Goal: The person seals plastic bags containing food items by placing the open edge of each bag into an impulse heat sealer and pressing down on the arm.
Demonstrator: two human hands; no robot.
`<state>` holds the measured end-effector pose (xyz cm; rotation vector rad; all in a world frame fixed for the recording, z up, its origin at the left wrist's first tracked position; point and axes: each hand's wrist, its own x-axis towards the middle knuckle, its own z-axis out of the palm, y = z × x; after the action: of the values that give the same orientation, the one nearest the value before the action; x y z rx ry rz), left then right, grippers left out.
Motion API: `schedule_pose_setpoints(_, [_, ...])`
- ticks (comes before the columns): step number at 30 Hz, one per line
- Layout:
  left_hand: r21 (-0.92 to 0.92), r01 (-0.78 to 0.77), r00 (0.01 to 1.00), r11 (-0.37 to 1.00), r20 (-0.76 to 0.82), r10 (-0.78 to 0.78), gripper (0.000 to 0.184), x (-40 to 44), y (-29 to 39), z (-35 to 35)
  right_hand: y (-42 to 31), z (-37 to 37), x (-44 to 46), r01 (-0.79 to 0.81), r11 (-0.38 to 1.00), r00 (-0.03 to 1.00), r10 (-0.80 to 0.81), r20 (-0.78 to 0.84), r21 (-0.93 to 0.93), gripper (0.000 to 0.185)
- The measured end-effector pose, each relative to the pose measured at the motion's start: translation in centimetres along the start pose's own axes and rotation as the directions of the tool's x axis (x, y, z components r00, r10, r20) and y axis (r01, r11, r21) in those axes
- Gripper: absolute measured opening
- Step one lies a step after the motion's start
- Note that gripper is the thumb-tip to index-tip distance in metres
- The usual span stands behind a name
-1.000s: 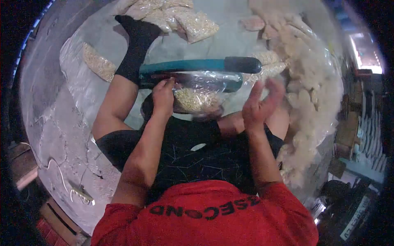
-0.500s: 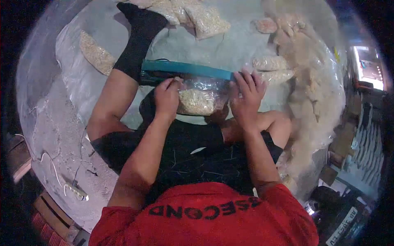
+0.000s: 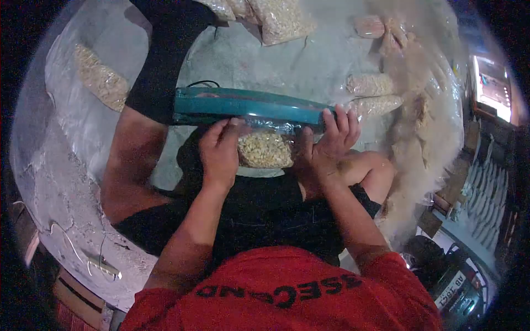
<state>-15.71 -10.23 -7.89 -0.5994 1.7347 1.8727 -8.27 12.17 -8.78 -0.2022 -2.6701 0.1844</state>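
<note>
A clear plastic bag [image 3: 266, 150] of pale, small pieces lies between my hands, its upper edge under the arm of a long teal sealer [image 3: 248, 106]. My left hand [image 3: 221, 149] pinches the bag's upper left corner just below the sealer. With the thumb at the bag's upper right side, my right hand [image 3: 327, 144] rests its spread fingers on the right end of the sealer's arm, which is lowered. The dark handle end is mostly hidden by those fingers.
Filled bags [image 3: 281, 21] lie at the top, another bag [image 3: 102, 77] at the left, and two bags [image 3: 371, 85] at the right. A large pale heap in plastic [image 3: 417, 127] runs down the right side. A power strip [image 3: 105, 269] sits at lower left.
The sealer's arm has come down from its raised position. My right hand has moved left from the air onto its end, while my left hand has kept hold of the bag.
</note>
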Motion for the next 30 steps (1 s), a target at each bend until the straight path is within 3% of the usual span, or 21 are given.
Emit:
schedule_pose_setpoints(2, [-0.04, -0.115, 0.993, 0.993, -0.004, 0.115, 0.019, 0.2, -0.6, -0.2, 0.1, 0.9, -0.4, -0.014, 1.0, 0.998, 0.014, -0.059, 0.014, 0.059])
schedule_pose_setpoints(6, [-0.109, -0.117, 0.992, 0.987, 0.043, 0.122, 0.017, 0.4, -0.5, -0.5, 0.8, 1.0, -0.5, 0.033, 0.999, 0.999, -0.033, -0.018, -0.021, 0.061])
schedule_pose_setpoints(8, [-0.025, -0.142, 0.99, 0.989, 0.015, 0.143, 0.018, 0.4, -0.1, -0.4, 1.0, 1.1, -0.5, 0.055, 0.998, 0.998, -0.055, -0.016, -0.022, 0.062])
schedule_pose_setpoints(21, [-0.133, -0.029, 0.996, 0.991, 0.08, 0.04, 0.023, 0.2, -0.3, -0.8, 0.1, 0.4, -0.4, 0.092, 0.994, 0.995, -0.093, -0.021, -0.063, 0.07])
schedule_pose_setpoints(24, [-0.083, -0.045, 0.996, 0.996, 0.079, 0.051, 0.025, 0.1, -0.2, -0.7, -0.1, -0.1, -0.5, 0.086, 0.995, 0.996, -0.086, 0.003, -0.059, 0.072])
schedule_pose_setpoints(27, [-0.091, -0.157, 0.986, 0.983, 0.04, 0.161, 0.026, -0.3, -0.3, -0.6, -0.4, -0.6, -0.4, 0.086, 0.993, 0.996, -0.086, 0.011, -0.079, 0.076])
schedule_pose_setpoints(30, [0.063, -0.2, 0.98, 0.978, -0.002, 0.2, 0.024, -0.9, 0.3, -0.5, -0.1, -0.6, -0.4, 0.118, 0.991, 0.993, -0.119, -0.019, -0.068, 0.078])
